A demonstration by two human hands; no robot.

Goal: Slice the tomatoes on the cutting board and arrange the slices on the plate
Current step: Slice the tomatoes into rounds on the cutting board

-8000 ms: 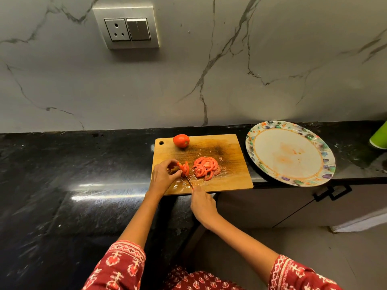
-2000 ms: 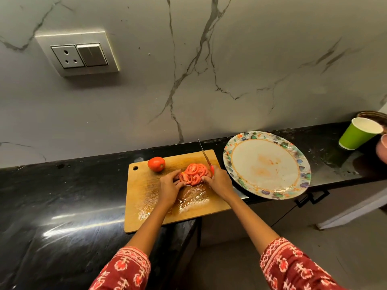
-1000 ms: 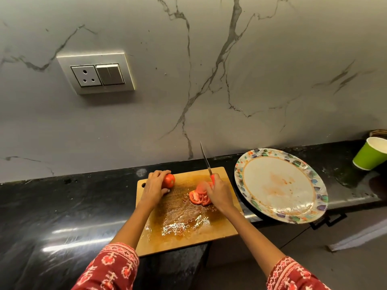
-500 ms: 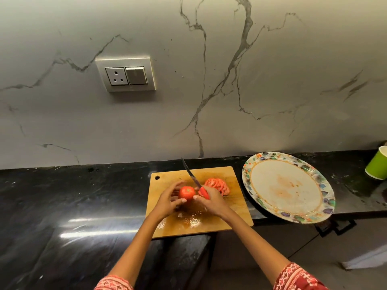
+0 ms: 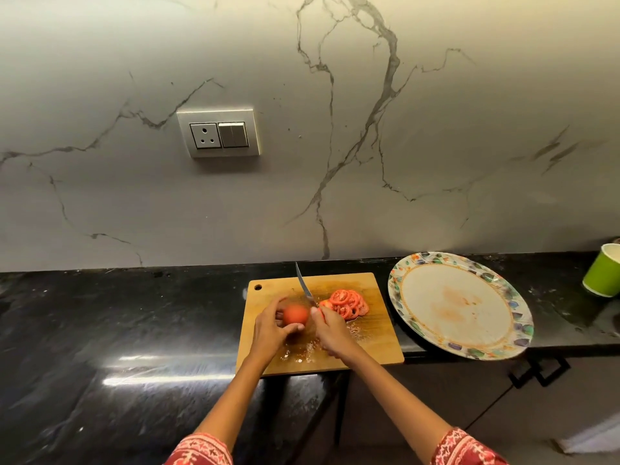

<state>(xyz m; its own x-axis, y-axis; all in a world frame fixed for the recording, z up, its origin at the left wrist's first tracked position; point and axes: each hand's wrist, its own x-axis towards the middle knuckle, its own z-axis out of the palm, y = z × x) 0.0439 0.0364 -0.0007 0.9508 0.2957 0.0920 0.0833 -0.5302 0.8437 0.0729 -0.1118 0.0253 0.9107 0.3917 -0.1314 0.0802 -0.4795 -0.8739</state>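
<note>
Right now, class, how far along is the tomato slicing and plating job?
Done: one pile of tomato slices lies on the cutting board. In hand: the left hand holds a whole tomato, and the right hand holds the knife. Left: slicing that tomato and moving the slices to the plate, which holds none.

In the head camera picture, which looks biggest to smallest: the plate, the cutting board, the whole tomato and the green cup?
1. Cutting board and plate: too alike to rank.
2. Green cup, partly cut off.
3. Whole tomato.
</note>
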